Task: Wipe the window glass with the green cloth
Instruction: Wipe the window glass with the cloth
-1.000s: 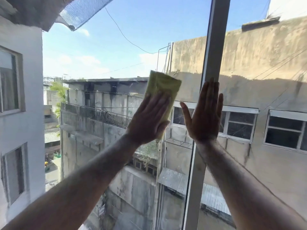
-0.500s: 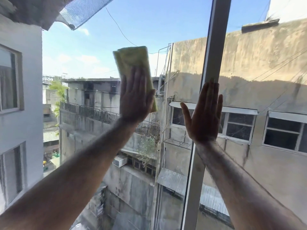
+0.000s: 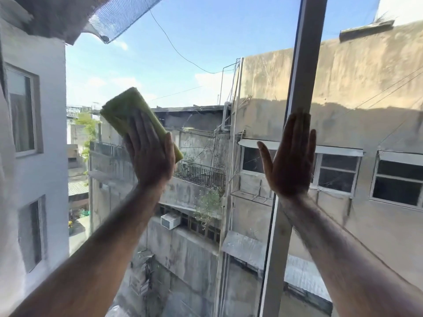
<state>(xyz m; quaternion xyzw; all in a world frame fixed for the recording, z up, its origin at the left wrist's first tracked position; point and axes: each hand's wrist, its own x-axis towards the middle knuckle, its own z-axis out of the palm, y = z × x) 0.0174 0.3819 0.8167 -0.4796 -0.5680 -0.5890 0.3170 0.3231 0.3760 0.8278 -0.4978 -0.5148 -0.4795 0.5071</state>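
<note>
A folded green cloth [image 3: 128,108] lies flat against the window glass [image 3: 194,72], tilted with its top toward the left. My left hand [image 3: 150,154] presses it to the pane with the palm and straight fingers, covering the cloth's lower part. My right hand [image 3: 289,156] rests flat and spread, holding nothing, against the grey vertical window frame bar [image 3: 306,56] and the glass beside it.
The frame bar splits the window into a wide left pane and a narrower right pane [image 3: 370,92]. Outside are concrete buildings, a balcony railing [image 3: 199,172] and a hanging wire. A white curtain or wall edge [image 3: 6,179] borders the far left.
My left hand has swept the cloth left across the pane, up and then back down, and its top now tilts left. The right hand has stayed on the frame bar.
</note>
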